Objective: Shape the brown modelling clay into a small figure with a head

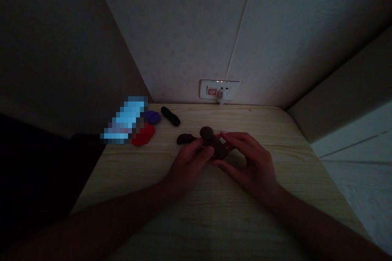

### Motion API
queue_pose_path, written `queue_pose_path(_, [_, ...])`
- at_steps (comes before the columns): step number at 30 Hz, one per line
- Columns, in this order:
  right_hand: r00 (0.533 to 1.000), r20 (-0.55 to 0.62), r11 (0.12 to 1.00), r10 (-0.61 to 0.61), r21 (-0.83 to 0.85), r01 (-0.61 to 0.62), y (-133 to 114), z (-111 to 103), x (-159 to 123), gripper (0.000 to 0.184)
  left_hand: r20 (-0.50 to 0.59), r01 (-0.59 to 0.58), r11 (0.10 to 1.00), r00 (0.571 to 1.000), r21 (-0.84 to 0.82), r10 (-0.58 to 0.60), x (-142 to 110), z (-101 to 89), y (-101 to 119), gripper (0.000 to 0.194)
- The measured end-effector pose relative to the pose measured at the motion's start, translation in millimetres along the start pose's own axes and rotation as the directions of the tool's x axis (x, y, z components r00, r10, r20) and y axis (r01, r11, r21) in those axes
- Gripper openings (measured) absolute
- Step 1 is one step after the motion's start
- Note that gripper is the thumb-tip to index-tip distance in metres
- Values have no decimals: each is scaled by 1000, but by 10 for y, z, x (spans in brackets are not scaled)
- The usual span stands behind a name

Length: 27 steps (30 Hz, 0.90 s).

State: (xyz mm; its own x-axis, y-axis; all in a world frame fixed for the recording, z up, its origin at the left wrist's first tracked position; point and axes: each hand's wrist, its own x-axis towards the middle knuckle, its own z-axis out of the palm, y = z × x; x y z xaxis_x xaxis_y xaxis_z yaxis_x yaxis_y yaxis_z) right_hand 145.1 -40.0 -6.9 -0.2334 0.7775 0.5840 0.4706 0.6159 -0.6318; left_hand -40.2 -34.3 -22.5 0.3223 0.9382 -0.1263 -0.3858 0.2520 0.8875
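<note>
Between my two hands is a dark brown lump of what looks like modelling clay [219, 147], a thick body with a rounded ball at its upper end. My left hand [190, 164] grips it from the left, thumb across its near side. From the right, the fingers and thumb of my right hand [254, 164] curve around its body, their tips against it. A smaller dark brown piece [184, 139] lies on the table just beyond my left hand, its right end partly hidden by that hand.
On the wooden table [263, 228] lie a black elongated piece [170, 116], a purple lump [152, 117] and a red lump [143, 135]. A blurred-out bright object [125, 121] is at the left edge. A wall socket [219, 89] with a plug is behind the table.
</note>
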Motion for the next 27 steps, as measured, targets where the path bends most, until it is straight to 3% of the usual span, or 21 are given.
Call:
queue_pose_path(5, [998, 43, 998, -42, 48, 40, -22, 18, -18, 57, 47, -27, 1000, 999, 16, 26, 17, -13, 6, 33])
queue_pose_path(12, [996, 82, 993, 17, 112, -26, -20, 18, -7, 54, 30, -19, 1000, 999, 24, 19, -4, -19, -26, 34])
queue_pose_path(20, [1000, -7, 997, 29, 73, -28, -56, -2, -26, 43, 24, -41, 996, 999, -81, 43, -23, 20, 20, 34])
queue_pose_path(27, [998, -60, 998, 19, 52, -16, -77, 17, -14, 37, -17, -60, 998, 998, -3, 60, -20, -3, 8, 32])
